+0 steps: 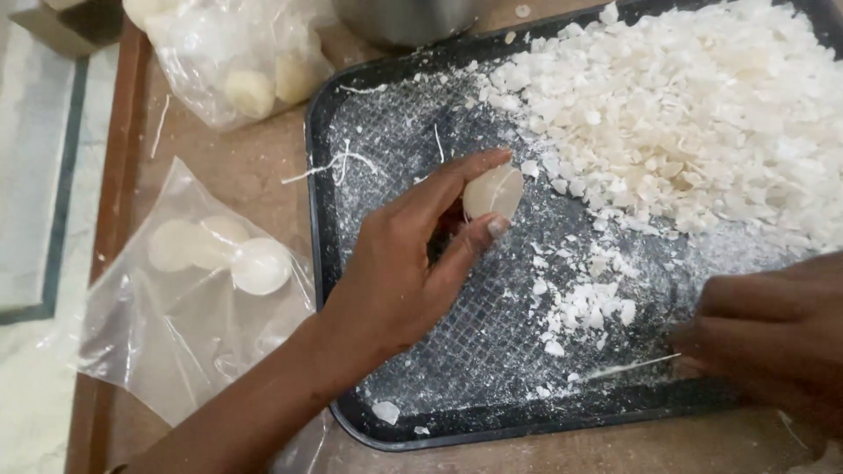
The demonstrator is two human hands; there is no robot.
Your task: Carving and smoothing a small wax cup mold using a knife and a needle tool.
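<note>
A black tray (327,189) with a gridded floor dusted in white powder lies on a brown table (246,175), and everything here can be placed by it. The left hand (399,263) reaches in over the tray's near-left part, its thumb and fingers closed around a small white disc (493,191), which is held on edge just above the tray floor, a little left of the tray's middle. A large heap of white flakes (685,114) fills the far-right half of the tray, and a smaller scatter of white crumbs (588,303) lies on the floor nearer the front edge, just right of the held disc. The right hand (773,338) comes in over the tray's near-right corner; its fingers are curled narrow, with a thin pale wick (632,366) sticking out leftward from beneath them along the tray floor, though whether they actually pinch it cannot be told. A few more pale threads (338,165) lie across the tray's left rim. Left of the tray, on the table, rests a clear plastic bag (176,290) holding several whole white discs; a second plastic bag (233,53) with yellowish round pieces sits beyond the tray's far-left corner, and a metal vessel (408,17) stands just behind the tray's far edge
</note>
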